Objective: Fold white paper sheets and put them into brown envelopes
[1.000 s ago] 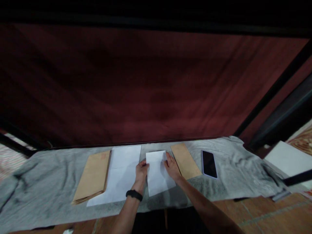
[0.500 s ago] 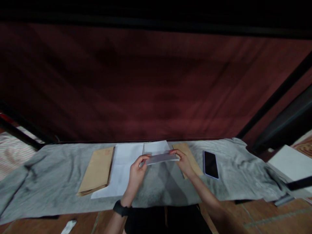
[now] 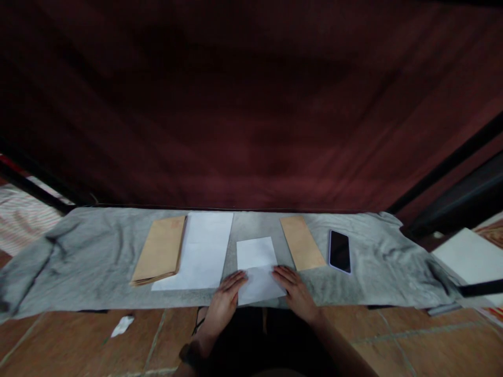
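Observation:
A white sheet of paper (image 3: pixel 257 253) with a crease across its middle lies in front of me on the grey cloth. My left hand (image 3: pixel 225 301) rests at the sheet's left edge, fingers stretched out flat near the crease. On the opposite edge, my right hand (image 3: pixel 297 293) lies with its fingers extended over the paper. Left of it is a larger white paper (image 3: pixel 204 254), partly under a stack of brown envelopes (image 3: pixel 160 248). A single brown envelope (image 3: pixel 302 243) lies beyond my right hand.
A phone with a pale purple edge (image 3: pixel 340 252) lies at the right on the grey cloth (image 3: pixel 106 262). A dark red panel (image 3: pixel 251 131) rises behind the surface. A crumpled white scrap (image 3: pixel 122 326) is on the tiled floor.
The white sheet, held up between both hands before, has come down toward me onto the cloth. My fingers have flattened along its sides. The view has tilted down.

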Motion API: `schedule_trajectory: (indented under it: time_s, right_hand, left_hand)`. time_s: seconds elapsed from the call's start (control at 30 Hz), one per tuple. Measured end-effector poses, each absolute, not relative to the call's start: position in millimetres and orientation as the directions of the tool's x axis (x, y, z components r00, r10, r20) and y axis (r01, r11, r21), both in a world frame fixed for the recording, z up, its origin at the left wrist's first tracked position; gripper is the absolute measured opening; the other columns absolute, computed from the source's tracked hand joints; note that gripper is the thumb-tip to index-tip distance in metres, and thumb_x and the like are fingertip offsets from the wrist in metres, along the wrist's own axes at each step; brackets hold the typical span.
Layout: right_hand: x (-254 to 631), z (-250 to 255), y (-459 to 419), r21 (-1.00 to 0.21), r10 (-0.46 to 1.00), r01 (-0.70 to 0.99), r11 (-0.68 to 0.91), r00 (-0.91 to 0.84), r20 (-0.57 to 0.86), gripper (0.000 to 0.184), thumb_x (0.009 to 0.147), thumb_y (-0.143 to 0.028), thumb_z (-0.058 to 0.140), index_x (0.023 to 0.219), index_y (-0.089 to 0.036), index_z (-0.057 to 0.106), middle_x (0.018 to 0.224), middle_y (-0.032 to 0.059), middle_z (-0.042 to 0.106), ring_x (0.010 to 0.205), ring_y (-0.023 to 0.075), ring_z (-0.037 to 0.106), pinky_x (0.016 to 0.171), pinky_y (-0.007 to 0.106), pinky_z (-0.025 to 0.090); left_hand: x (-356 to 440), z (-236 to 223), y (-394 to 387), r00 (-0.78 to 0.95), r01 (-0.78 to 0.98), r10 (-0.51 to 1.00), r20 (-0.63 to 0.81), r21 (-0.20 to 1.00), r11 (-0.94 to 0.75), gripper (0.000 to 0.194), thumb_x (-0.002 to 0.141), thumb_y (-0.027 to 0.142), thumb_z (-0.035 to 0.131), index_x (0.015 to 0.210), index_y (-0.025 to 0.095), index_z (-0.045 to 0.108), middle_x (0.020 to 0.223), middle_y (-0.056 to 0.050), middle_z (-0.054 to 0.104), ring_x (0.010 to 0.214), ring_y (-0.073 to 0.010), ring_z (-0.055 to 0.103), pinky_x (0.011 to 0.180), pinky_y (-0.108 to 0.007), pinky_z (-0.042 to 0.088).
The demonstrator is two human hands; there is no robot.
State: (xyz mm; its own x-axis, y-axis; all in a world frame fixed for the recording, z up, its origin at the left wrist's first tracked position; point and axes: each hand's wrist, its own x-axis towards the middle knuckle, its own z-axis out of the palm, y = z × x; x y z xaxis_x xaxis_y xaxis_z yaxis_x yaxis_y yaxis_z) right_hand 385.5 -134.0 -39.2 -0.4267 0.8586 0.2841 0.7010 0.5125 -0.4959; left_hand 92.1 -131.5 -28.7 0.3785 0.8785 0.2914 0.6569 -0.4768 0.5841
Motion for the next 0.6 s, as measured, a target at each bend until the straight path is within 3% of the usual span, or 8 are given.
schedule_trajectory:
  time_s: [0.17, 0.3, 0.6]
  right_hand:
    - [386.1, -29.9, -137.4, -0.39, 0.82, 0.721, 0.573, -0.506, 0.269, 0.083, 0.073, 0.003, 0.057, 0.15, -0.025, 0.043, 0.156, 0.0045, 0.043, 0.144, 0.0247, 0.039, 0.12, 0.05, 0.035]
    - [385.7, -28.6, -138.0, -0.362, 0.809, 0.724, 0.587, -0.524, 0.266, 0.074, 0.078, 0.0, 0.057, 0.146, -0.027, 0.049, 0.154, 0.0035, 0.047, 0.142, 0.023, 0.043, 0.12, 0.049, 0.037]
    - [386.1, -29.8, -138.9, -0.357, 0.812, 0.73, 0.583, -0.529, 0.246, 0.069, 0.083, -0.007, 0.058, 0.148, -0.028, 0.047, 0.153, 0.0024, 0.048, 0.14, 0.0209, 0.046, 0.12, 0.046, 0.036]
  left_hand:
    - [94.2, -27.9, -131.6, 0.45, 0.705, 0.855, 0.258, 0.485, -0.517, 0.064, 0.082, -0.002, 0.039, 0.134, 0.027, 0.061, 0.142, -0.002, 0.061, 0.135, -0.0205, 0.052, 0.114, -0.047, 0.046]
    - [101.3, -24.4, -129.7, 0.493, 0.719, 0.846, 0.201, 0.453, -0.527, 0.067, 0.079, -0.004, 0.04, 0.136, 0.026, 0.06, 0.146, -0.003, 0.057, 0.138, -0.0216, 0.049, 0.117, -0.05, 0.042]
    - [104.2, -1.5, -120.4, 0.484, 0.646, 0.865, 0.134, 0.612, -0.456, 0.062, 0.09, 0.005, 0.036, 0.146, 0.028, 0.048, 0.151, -0.001, 0.051, 0.142, -0.0152, 0.044, 0.12, -0.043, 0.038]
